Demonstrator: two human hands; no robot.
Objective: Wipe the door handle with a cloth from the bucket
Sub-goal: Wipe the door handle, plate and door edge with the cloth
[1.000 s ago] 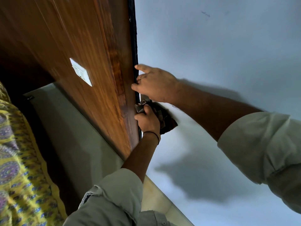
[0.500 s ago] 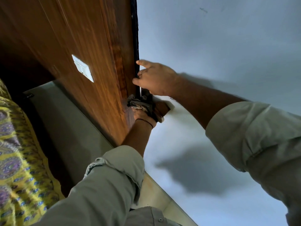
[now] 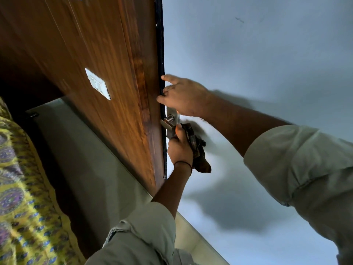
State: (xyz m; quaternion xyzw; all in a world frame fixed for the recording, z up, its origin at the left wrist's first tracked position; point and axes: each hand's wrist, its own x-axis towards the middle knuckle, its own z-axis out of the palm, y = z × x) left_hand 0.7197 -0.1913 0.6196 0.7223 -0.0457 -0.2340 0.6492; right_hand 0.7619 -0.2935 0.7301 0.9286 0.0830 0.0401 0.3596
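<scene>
Wooden door (image 3: 114, 73), right hand (image 3: 184, 96) spread on its edge, left hand (image 3: 179, 148) grip around cloth (image 3: 196, 148) at handle (image 3: 168, 123)

Door (image 3: 107, 60): fills the upper left, its edge running down the middle of my view
Wall (image 3: 267, 54): right of the door's edge, behind both my arms
Door handle (image 3: 169, 122): on the door's edge, between my two hands
My right hand (image 3: 184, 96): on the door's edge, just above the handle
My left hand (image 3: 179, 148): just below the handle, thumb touching its lever
Cloth (image 3: 196, 150): in my left hand, on its right side, against the wall
Switch plate (image 3: 97, 84): on the door's face, left of my right hand
Patterned fabric (image 3: 21, 197): along the lower left edge, well apart from the door's edge
</scene>
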